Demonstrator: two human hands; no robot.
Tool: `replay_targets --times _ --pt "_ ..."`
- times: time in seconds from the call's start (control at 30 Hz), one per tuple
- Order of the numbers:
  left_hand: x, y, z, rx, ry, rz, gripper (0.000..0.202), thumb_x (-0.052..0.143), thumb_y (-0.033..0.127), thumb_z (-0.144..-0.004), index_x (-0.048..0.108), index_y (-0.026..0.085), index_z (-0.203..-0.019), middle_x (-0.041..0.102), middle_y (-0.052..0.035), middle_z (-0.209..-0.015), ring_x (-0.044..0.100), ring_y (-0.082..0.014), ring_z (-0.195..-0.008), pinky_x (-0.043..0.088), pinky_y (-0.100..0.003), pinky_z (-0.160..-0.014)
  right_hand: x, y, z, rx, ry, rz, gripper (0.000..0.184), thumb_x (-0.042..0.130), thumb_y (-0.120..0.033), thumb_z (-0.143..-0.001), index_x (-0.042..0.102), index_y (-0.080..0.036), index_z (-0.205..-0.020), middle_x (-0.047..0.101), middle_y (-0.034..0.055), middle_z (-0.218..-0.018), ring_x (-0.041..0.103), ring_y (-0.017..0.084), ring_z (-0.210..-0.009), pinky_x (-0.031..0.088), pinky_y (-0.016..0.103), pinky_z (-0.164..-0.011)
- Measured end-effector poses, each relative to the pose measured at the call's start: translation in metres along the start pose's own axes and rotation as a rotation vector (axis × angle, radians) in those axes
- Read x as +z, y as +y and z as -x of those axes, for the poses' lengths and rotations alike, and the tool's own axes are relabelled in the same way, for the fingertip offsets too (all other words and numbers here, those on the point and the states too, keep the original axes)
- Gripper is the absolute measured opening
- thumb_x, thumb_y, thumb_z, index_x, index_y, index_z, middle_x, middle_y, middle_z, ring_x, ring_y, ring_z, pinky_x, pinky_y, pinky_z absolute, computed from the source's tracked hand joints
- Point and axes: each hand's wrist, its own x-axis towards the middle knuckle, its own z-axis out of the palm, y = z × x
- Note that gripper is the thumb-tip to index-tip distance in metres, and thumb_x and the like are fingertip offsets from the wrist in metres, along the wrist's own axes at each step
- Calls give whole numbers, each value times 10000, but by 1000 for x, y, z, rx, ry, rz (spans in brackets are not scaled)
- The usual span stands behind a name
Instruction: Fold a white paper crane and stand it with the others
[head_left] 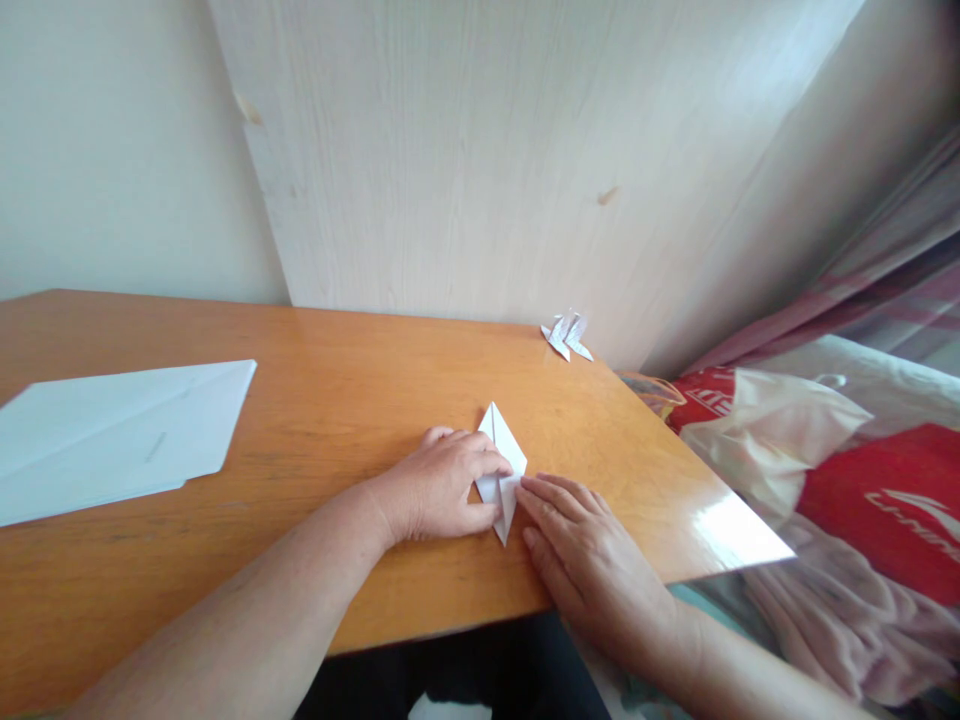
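A small folded white paper point(508, 447), shaped like a narrow diamond with a crease down its length, lies on the table in front of me. My left hand point(442, 487) holds it from the left, with thumb and forefinger bent over it and the thumb near its lower point. Part of the paper is hidden under these fingers. From the right, my right hand point(592, 560) reaches in with fingers stretched out and close together. Its fingertips touch the paper's right edge, while the palm side faces down to the table.
A stack of white paper sheets point(142, 425) lies at the left of the wooden table point(360, 370). Folded paper figures point(566, 336) stand at the back right, by the pale panel point(480, 160). Beyond the table's right edge are red bags point(885, 500), a white bag point(772, 430) and cloth point(832, 610).
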Motion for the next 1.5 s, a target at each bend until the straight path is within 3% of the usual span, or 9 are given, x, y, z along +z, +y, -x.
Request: replay_targets --times 1.5 --pt "-2 -1 0 1 -16 48 397 750 441 -747 691 300 -1114 669 -24 -1172 606 -270 -1135 308 -470 -1092 -3 -3 3 -77 63 -7 330 498 -178 -970 676 -192 -1247 709 87 -1223 573 286 -1170 458 493 -1005"
